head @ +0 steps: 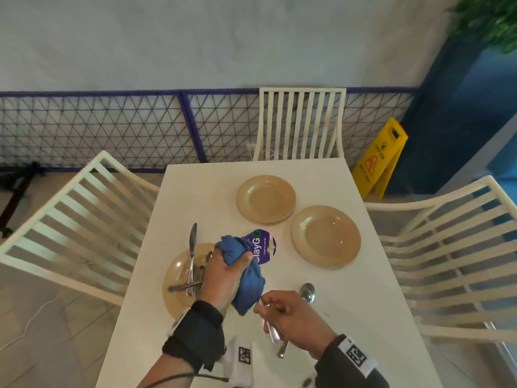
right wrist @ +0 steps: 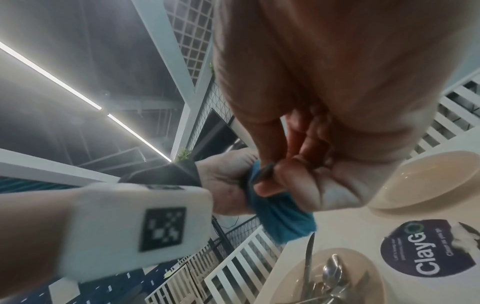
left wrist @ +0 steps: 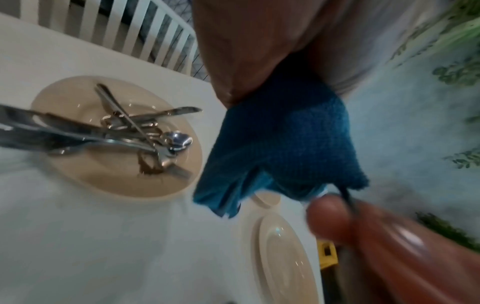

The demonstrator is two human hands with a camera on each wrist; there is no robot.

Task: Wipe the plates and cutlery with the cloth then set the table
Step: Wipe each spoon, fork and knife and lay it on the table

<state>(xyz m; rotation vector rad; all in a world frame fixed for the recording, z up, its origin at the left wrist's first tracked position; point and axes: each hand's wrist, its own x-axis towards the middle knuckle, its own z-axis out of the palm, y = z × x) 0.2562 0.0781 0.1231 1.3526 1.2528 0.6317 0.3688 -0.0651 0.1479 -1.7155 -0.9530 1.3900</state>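
So rn left hand (head: 223, 273) grip is bunched round the soft blue cloth (head: 243, 273) w/ a thin, slick steel utensil (head: 272, 326) pinched by right hand (head: 291, 317) above the surface (head: 349, 303), so best held mid-handle imo.

"ClayGo" is printed in white on the round purple sticker (head: 263, 247) on the desk (head: 363, 289); "CAUTION" is read on the yellow floor sign (head: 377, 158); smaller lettering stays illegible.

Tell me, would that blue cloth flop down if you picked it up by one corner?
Probably. The blue woven cloth bunches and folds inside the left hand, so it looks soft, not stiff. Its loose end droops below the fist, suggesting it is light and would dangle.
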